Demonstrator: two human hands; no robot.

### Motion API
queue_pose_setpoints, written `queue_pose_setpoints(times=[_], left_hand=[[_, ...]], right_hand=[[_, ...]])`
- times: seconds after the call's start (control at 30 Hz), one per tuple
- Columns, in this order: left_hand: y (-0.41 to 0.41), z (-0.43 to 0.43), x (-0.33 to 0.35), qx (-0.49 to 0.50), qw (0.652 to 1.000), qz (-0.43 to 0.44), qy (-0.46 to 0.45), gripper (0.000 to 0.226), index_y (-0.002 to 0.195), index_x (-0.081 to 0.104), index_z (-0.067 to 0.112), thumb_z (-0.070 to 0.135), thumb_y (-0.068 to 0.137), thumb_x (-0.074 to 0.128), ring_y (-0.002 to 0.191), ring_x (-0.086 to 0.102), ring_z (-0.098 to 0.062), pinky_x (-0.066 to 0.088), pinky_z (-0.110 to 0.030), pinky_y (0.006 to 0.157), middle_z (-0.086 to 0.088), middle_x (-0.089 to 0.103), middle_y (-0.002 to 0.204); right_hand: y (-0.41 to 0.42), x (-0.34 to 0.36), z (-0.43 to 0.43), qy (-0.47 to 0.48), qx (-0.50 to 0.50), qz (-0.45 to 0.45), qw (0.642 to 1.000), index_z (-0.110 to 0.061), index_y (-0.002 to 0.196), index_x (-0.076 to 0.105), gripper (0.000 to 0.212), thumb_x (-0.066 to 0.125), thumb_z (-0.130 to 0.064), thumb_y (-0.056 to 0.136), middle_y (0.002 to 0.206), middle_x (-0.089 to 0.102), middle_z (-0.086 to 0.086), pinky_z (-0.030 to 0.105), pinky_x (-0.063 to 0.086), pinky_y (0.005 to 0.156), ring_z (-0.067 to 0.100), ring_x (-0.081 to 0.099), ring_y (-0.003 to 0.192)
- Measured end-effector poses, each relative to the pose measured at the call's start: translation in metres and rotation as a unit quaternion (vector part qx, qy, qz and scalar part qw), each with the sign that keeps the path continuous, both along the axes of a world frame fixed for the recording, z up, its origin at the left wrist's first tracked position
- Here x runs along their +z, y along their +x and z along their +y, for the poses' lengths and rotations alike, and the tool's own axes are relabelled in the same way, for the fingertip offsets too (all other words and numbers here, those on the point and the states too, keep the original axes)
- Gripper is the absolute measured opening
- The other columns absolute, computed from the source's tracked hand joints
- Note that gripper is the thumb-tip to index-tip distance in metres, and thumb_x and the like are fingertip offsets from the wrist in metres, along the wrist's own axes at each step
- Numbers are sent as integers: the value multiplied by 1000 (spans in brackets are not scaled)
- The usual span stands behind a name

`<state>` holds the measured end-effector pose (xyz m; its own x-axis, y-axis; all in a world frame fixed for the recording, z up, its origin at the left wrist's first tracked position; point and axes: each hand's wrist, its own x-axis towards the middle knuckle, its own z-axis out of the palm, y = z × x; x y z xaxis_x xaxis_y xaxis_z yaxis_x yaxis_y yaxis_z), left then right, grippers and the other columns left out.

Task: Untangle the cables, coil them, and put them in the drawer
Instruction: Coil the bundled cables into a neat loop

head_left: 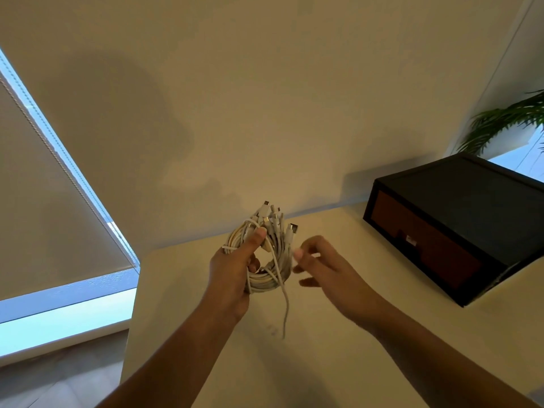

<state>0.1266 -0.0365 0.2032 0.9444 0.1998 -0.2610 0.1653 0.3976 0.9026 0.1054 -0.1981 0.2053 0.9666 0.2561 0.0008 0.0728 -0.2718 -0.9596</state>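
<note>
My left hand [232, 269] grips a coiled bundle of white cables [272, 272] above the white table [338, 348]. Several plugs [275, 219] stick up from the top of the coil. One loose cable end [285, 313] hangs down from the bundle toward the table. Just right of the coil is my right hand [326, 266], its fingers loosely curled and holding nothing, the fingertips close to the cables. The drawer box [459, 228], black with a brown drawer front, stands at the right on the table, and its drawer is closed.
A plain wall rises behind the table. A window with a roller blind [44, 178] fills the left side, with floor below it. A green plant [506, 119] stands behind the drawer box at the far right.
</note>
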Motion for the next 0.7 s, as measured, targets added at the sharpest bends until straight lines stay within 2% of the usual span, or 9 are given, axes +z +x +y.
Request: queue_pose_setpoints(times=[0.07,0.13,0.2,0.27,0.33,0.37,0.5,0.6,0.7], left_hand=[[-3,-4,-1,-12,1000,-8,0,12,76,63,14,21,79,73,44,36,-9,33,-24,48,6,39,43],[-6,-7,-1,-33,999,-18,2,10,79,67,12,21,81,71,43,37,-9,37,-22,44,5,39,44],[-9,-7,-3,-57,998,-22,13,13,78,67,12,24,79,72,42,39,-10,39,-22,44,3,39,45],[-12,-6,-5,-72,997,-24,25,19,71,65,14,30,72,73,46,41,-13,39,-24,48,1,41,46],[-14,-7,-6,-82,996,-28,31,24,65,63,14,34,65,74,49,42,-16,39,-28,52,-1,43,47],[-14,-8,-6,-86,995,-29,29,27,66,61,13,36,62,75,49,42,-16,38,-29,53,-1,43,47],[-12,-8,-2,-94,995,-35,15,31,70,57,14,37,58,74,43,39,-12,34,-26,51,2,40,44],[-12,-7,-1,-106,993,-41,9,24,59,58,19,36,59,74,42,39,-11,35,-25,48,2,39,44],[-12,-8,-3,-104,993,-45,16,20,50,61,23,35,58,75,43,39,-12,35,-25,49,3,39,44]], right_hand=[[6,2,5,128,1,88,988,-19,118,47,53,58,-50,78,117,57,7,41,52,95,22,61,108],[10,3,9,205,27,124,970,-18,127,45,54,61,-39,79,118,57,15,42,53,93,27,64,104],[11,6,11,219,43,132,966,-16,129,46,51,62,-31,83,118,57,22,39,54,88,26,64,96],[13,7,10,218,66,145,963,-16,131,45,49,63,-22,86,119,61,17,37,53,90,22,65,99],[16,6,8,225,105,148,957,-16,134,43,49,63,-10,89,123,61,14,44,49,98,28,62,110],[17,5,6,237,115,150,953,-15,135,43,52,63,-7,88,122,62,14,47,47,98,29,62,109],[19,5,4,323,123,165,924,-7,136,45,57,57,2,80,92,63,5,40,46,83,19,61,84],[16,3,5,362,110,169,910,-7,135,47,57,51,9,81,93,63,5,37,50,77,17,62,82],[16,1,6,313,78,154,934,-5,133,44,51,41,15,86,85,65,3,36,50,73,16,61,75]])
